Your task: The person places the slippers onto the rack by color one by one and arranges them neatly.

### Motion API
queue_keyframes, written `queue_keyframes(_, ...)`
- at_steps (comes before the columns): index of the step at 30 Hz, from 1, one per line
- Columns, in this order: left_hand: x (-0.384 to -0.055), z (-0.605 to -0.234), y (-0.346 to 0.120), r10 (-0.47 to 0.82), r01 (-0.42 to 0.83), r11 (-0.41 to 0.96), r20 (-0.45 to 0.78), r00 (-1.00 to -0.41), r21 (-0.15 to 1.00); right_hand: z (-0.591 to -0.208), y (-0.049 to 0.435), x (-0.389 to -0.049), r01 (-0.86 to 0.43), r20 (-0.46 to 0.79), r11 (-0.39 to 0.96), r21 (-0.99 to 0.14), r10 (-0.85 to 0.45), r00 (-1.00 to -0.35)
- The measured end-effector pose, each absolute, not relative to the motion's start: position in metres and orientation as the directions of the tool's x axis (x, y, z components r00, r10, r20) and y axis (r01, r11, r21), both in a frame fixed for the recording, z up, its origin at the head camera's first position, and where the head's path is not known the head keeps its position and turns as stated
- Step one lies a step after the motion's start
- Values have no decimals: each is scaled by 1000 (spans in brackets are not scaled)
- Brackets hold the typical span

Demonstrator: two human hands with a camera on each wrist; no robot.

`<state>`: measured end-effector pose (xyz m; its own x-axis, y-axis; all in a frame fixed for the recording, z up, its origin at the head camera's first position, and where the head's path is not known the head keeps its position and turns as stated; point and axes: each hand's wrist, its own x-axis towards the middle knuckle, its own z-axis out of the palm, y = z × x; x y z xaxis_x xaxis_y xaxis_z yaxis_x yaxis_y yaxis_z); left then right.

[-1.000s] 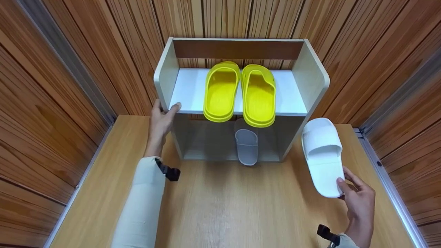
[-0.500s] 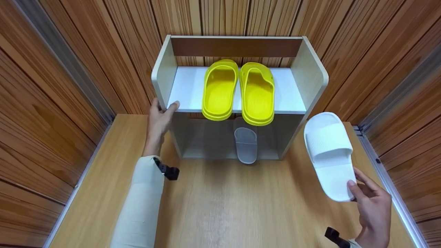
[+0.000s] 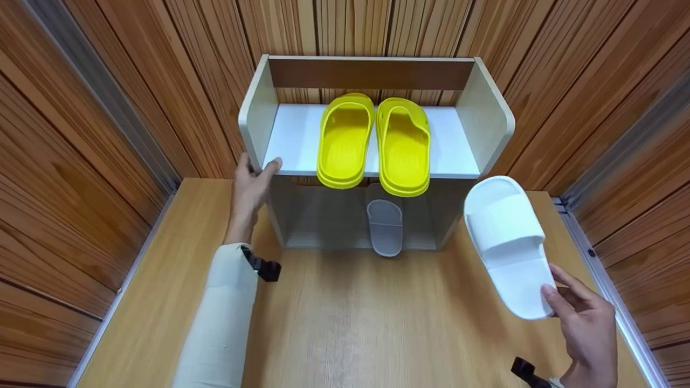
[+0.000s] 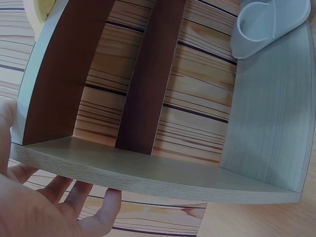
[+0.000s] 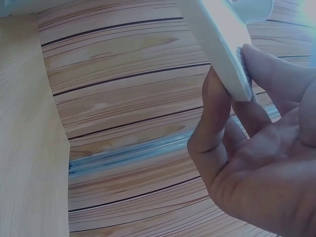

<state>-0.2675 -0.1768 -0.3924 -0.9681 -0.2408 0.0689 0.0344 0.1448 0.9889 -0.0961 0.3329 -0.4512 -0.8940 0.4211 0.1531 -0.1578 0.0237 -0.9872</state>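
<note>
My left hand [image 3: 250, 186] grips the left side of a small two-tier shoe rack [image 3: 294, 137], its thumb on the upper shelf's front corner. In the left wrist view the other fingers [image 4: 109, 210] curl around the outside of the side panel [image 4: 148, 173]. To the right of the rack, my right hand [image 3: 587, 328] pinches a white slide slipper [image 3: 506, 242] by its heel, toe pointing up and to the left. The right wrist view shows the thumb [image 5: 274, 74] on one face of the sole and fingers on the other. A matching slipper [image 3: 385, 229] sits on the lower shelf, toe partly hidden.
A yellow clog [image 3: 345, 145] and its mate [image 3: 404, 151] stand side by side on the upper shelf, heels over its front edge. Wood-grain walls [image 3: 81, 161] enclose the wooden floor [image 3: 345, 323] at left, right and back. A metal rail [image 3: 614, 291] runs along the right edge.
The right hand has moved right and tilted the white slipper so its strap faces the head camera more; the toe has swung slightly left lately. The left hand keeps its grip on the rack.
</note>
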Motion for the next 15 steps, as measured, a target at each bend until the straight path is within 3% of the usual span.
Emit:
queue_keyframes(6,-268,-393,-176,-241,27,149,63,-968,988,-453,329,-102,-196,219,104,-975,299,-929)
queue_keyframes(15,-269,-393,-177,-244,17,163,57,-968,986,-452,317,-110,-134,168,178,-975,190,-967)
